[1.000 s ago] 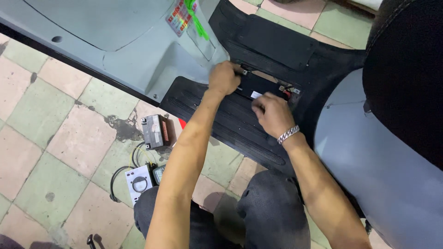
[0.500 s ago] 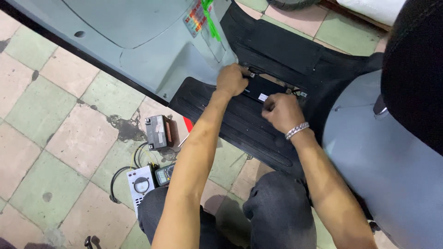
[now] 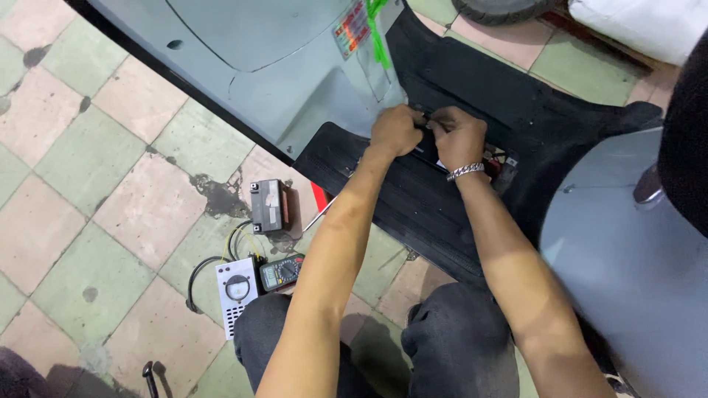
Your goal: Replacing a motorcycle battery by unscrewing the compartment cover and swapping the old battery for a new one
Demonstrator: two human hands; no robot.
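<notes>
I crouch beside a grey scooter. My left hand (image 3: 396, 130) and my right hand (image 3: 459, 137), which wears a silver bracelet (image 3: 466, 171), meet at the left end of an open compartment (image 3: 493, 163) in the black ribbed floorboard (image 3: 402, 195). Both hands have curled fingers that almost touch. What the fingertips pinch is hidden behind the knuckles. Red wiring shows at the compartment's right end.
On the tiled floor to the left lie a small black battery (image 3: 269, 206), a multimeter (image 3: 282, 273), a white box-shaped charger (image 3: 236, 289) with black cables (image 3: 198, 276), and a thin metal tool (image 3: 318, 216). The grey leg shield (image 3: 258, 66) rises ahead; the seat (image 3: 686, 125) is at right.
My right hand has moved left along the compartment and now meets my left hand at its left end. The view has shifted slightly.
</notes>
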